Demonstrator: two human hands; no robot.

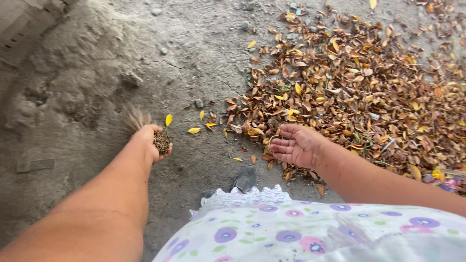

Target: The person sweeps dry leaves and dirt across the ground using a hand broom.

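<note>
- Much of the frame is cracked, dusty grey ground [194, 58], pebbled at the top.
- Dry, curled brown and yellow leaves [349, 87] heap across the upper right.
- Right hand [296, 145], centre right, is spread palm-up at the heap's edge, holding nothing.
- Left hand [151, 143], centre left, is clenched around a bundled stick broom [161, 141], its bristle tips blurred upper left of the hand.
- Dark shoe [245, 178] peeks below centre.

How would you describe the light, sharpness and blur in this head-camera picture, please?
In the head view the light is soft and even, with no hard shadows or glare on the ground. The leaves and the open right hand look sharp. The broom gripped in the left hand has smeared bristles. The patterned dress at the bottom edge is soft, and the arms bulge towards the corners.
</note>
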